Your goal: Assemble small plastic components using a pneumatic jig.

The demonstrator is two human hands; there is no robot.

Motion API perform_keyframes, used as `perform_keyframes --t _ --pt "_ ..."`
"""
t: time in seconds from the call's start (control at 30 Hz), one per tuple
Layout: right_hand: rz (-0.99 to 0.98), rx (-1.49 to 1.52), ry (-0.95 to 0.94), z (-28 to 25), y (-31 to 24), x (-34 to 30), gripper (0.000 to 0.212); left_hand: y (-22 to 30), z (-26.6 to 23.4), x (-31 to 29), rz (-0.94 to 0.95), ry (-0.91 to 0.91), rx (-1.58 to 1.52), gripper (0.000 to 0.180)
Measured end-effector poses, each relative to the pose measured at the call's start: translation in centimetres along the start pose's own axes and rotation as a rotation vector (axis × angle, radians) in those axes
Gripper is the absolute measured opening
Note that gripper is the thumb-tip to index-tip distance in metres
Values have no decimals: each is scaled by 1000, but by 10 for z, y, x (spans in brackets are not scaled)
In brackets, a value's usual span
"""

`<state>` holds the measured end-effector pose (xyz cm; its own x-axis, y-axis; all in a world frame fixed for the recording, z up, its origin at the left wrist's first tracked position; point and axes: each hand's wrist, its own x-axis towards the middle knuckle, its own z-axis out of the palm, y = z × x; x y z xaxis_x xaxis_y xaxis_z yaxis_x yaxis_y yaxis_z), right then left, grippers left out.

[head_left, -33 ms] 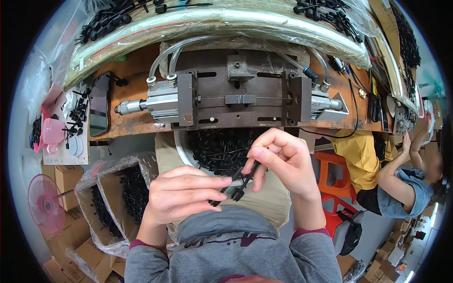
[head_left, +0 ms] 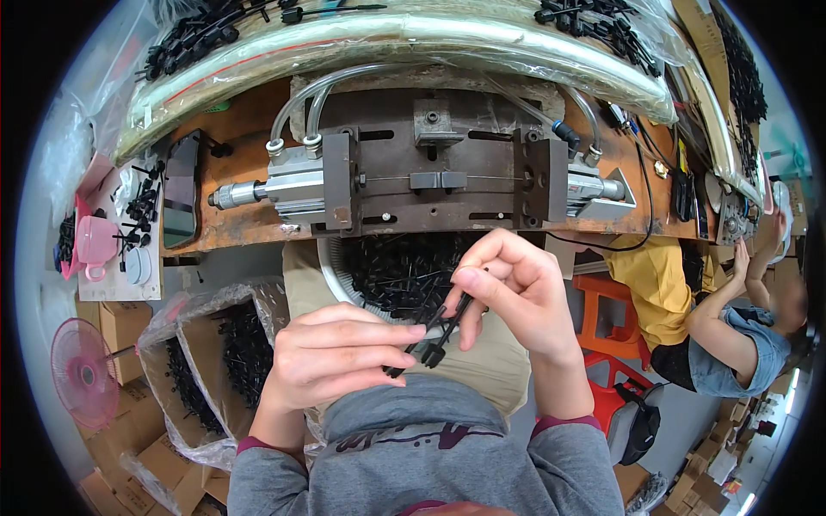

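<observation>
My left hand and my right hand are close together above my lap. Between the right thumb and fingers I pinch a thin black plastic rod with a thicker, knobbed end, slanting down to the left. The left fingers are closed on a second slim black rod, partly covered by those fingers. The two rods lie side by side; I cannot tell whether they touch. Just beyond my hands, a round tub with a pale rim holds a heap of similar black parts.
Ahead on the wooden bench stands a metal fixture with a pneumatic cylinder on each side. A phone and a pink cup are at left. Boxed black parts sit below them, beside a pink fan. A co-worker sits at right.
My right hand has risen very slightly, and the rods between my hands have shifted a little. Both hands keep their hold.
</observation>
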<state>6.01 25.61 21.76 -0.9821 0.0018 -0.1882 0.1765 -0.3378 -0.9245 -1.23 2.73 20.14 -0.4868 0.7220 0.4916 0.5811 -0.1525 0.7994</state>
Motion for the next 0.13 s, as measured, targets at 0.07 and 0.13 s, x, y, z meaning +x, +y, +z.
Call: perform_keyframes --t 0.07,0.13 --pt "-18 6 7 2 1 0 8 1 3 2 -1 -18 -40 30" --pt "-28 13 -6 2 3 -1 10 2 3 2 -15 -36 -31 27"
